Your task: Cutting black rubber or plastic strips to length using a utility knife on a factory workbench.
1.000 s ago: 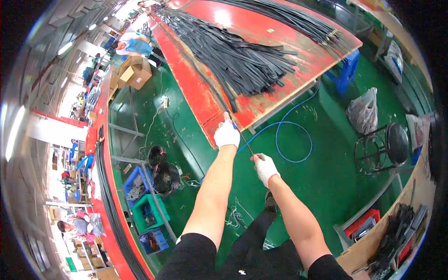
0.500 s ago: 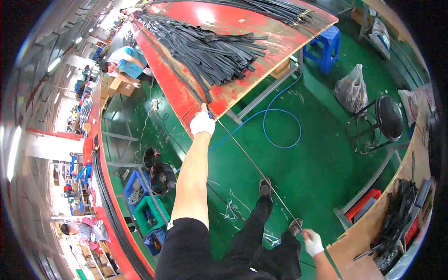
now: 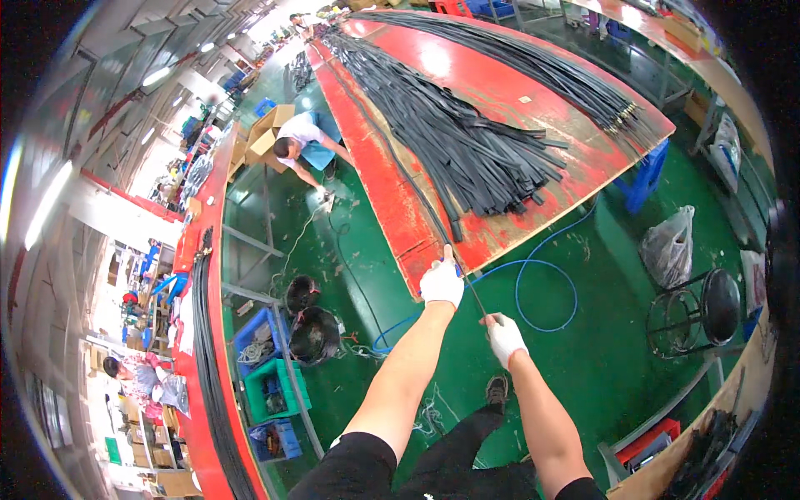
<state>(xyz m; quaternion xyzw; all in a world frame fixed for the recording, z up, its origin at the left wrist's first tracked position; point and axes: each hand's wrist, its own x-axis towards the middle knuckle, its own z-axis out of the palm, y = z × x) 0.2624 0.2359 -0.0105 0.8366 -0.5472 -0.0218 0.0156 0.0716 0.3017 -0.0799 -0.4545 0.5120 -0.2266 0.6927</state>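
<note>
Thin dark cord [image 3: 472, 292] stretches from the corner of a worn red table [image 3: 402, 218]
Left hand [image 3: 442, 282] closes around it there, right hand [image 3: 506, 339] pinches it above green floor [image 3: 592, 383]; black strips [image 3: 467, 150] lie upon the table, and a stool [image 3: 720, 307] stands to the right

Strips [image 3: 450, 137] on table [image 3: 479, 79], stool [image 3: 721, 307] at right, crates [image 3: 293, 385] at left

green floor [image 3: 600, 375], scuffed | worn red tabletop [image 3: 492, 83] | black round stool [image 3: 720, 307] | blue stool [image 3: 646, 179] | lit tube lights [image 3: 48, 204], left
</note>
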